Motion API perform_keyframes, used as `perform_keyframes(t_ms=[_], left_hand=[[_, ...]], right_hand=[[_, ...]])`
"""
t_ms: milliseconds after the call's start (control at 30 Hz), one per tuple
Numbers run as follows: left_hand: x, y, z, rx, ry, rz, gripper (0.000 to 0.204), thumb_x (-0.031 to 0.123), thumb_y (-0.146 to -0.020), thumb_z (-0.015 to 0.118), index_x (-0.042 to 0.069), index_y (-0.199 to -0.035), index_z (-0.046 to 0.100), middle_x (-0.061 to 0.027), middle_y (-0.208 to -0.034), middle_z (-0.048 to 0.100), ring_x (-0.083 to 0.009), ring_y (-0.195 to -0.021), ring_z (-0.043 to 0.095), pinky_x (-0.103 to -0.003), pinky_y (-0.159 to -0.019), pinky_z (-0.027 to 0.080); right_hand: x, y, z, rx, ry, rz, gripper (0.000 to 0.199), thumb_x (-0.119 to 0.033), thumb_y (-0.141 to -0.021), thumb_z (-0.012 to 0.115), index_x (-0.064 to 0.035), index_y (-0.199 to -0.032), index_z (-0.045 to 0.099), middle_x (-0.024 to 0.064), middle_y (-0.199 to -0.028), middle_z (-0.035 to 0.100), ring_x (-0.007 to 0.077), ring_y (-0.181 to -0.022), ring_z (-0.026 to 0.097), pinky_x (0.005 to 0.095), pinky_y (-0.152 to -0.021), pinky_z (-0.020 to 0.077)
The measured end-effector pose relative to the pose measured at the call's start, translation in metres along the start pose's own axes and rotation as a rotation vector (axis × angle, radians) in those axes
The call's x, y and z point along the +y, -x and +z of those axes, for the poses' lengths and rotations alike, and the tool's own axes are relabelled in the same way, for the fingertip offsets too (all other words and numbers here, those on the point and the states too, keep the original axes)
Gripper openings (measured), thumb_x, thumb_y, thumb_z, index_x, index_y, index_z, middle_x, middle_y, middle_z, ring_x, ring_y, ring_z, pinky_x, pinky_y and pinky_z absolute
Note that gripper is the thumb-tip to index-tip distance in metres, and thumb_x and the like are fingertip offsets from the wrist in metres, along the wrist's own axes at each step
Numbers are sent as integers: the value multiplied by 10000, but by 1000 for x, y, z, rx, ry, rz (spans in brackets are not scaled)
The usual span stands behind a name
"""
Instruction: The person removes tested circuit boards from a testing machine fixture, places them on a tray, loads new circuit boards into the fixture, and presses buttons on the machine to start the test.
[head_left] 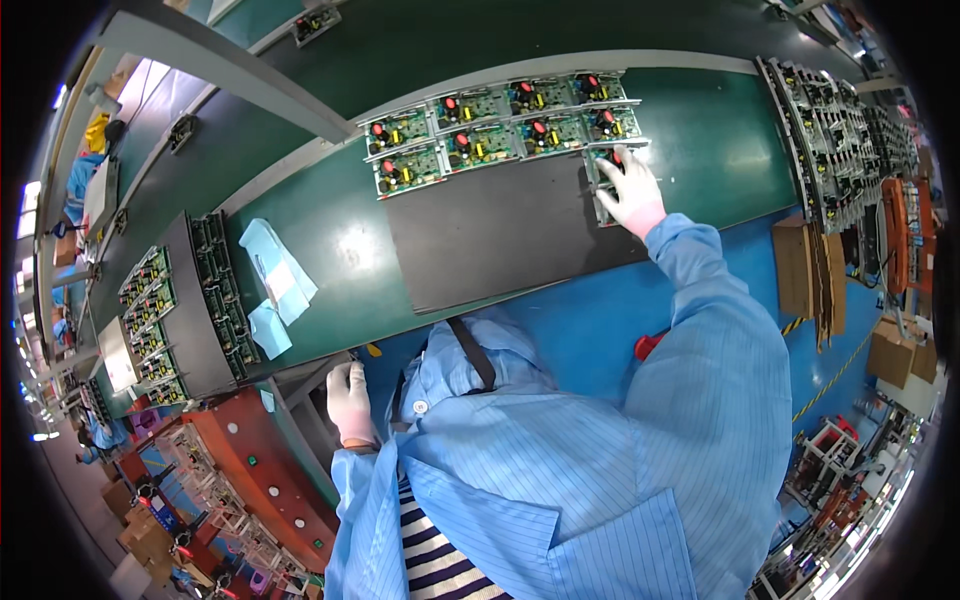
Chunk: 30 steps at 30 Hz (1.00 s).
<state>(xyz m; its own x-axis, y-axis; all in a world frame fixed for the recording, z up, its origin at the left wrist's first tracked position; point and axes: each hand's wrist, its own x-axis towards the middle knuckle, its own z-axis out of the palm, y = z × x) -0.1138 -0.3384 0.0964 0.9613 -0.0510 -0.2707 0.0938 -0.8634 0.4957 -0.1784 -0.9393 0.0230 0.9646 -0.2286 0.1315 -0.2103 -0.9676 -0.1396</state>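
Note:
My right hand (634, 194), in a white glove, has its fingers and thumb around a circuit board in a metal frame (605, 205) at the right end of a black mat (490, 225). The hand covers much of that board. Just beyond it lie two rows of similar framed circuit boards (480, 145), green with red, yellow and black parts. My left hand (350, 402), also gloved, hangs by the near edge of the green bench (345, 290). Its fingers are loosely extended, and nothing shows in them.
Light blue sheets (275, 275) lie on the bench at left. Further left are boards on a dark rack (222, 295) and a black panel (190, 310). At right, racks packed with boards (835, 140) stand beside cardboard (795, 265). A grey post (235, 75) crosses the far left.

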Motion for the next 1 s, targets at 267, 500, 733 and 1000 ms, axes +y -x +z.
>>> perform_keyframes(t_ms=[267, 500, 733, 1000], left_hand=[[22, -18, 26, -129, 178, -2, 262, 260, -1006, 613, 24, -1072, 707, -134, -1060, 684, -293, -963, 651, -378, -885, 500], [57, -50, 68, -290, 283, 193, 348, 262, -1020, 605, 5, -1246, 667, -185, -1182, 682, -300, -1138, 636, -376, -1013, 478], [62, -76, 110, -371, 318, -36, 529, 303, -996, 639, 23, -1433, 538, -201, -1348, 586, -314, -1230, 597, -383, -1065, 456], [50, -83, 120, -462, 468, -212, 585, 232, -1020, 606, 5, -1525, 417, -169, -1382, 575, -248, -1159, 618, -345, -924, 524]], right_hand=[[21, 0, -9, -102, -23, -14, 566, -344, -872, 712, -183, -1399, 581, 214, -1474, 454, 403, -1343, 463, 515, -1137, 379], [21, -6, -4, -86, -6, -24, 580, -375, -883, 708, -178, -1407, 558, 218, -1469, 454, 415, -1347, 456, 510, -1144, 374], [23, -3, -8, 23, -8, -89, 631, -453, -874, 718, -191, -1422, 544, 193, -1479, 463, 389, -1366, 442, 526, -1162, 337], [20, 96, 24, 243, -322, 1255, 573, -469, -1046, 355, -19, -1217, 667, 268, -1186, 669, 472, -1135, 595, 540, -972, 460]])
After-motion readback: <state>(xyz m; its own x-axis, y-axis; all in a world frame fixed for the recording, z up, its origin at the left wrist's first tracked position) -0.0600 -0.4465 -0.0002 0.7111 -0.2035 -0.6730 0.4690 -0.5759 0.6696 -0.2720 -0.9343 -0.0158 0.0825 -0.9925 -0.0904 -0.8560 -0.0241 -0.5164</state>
